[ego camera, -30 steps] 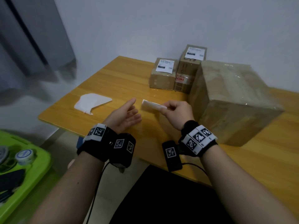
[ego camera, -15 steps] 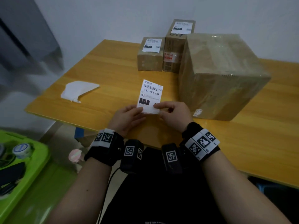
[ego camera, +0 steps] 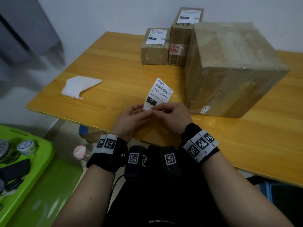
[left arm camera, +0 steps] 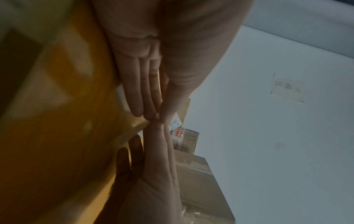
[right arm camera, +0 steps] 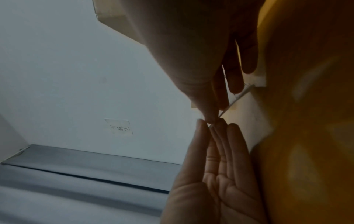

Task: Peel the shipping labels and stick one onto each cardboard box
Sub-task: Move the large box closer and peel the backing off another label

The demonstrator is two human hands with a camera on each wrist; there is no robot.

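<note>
Nearest the person, at the near edge of the wooden table (ego camera: pixel 114 63), both hands meet on one shipping label (ego camera: pixel 158 94). The left hand (ego camera: pixel 131 118) pinches the label's lower edge between thumb and fingertips, the remaining fingers fairly straight. The right hand (ego camera: pixel 172 115) pinches the same bottom edge from the other side, fingers curled. The label stands up from the fingers, printed face toward the head camera, barcode and "122" block legible, tilted slightly right. In the wrist views the paper appears edge-on between the fingertips; whether backing is separating cannot be told.

Left on the tabletop, well apart from the hands, lie white paper scraps (ego camera: pixel 78 86). Just right of the hands sits the large cardboard box (ego camera: pixel 232 68), wrapped in clear tape, its top without a label; it blocks the table behind it. Farther back, against the wall, stand a small box (ego camera: pixel 155 53) and a taller box (ego camera: pixel 179 45), touching each other, each with a label on top.

Off the table, lower left, a green bin (ego camera: pixel 41 161) holds tape rolls and dark items.
</note>
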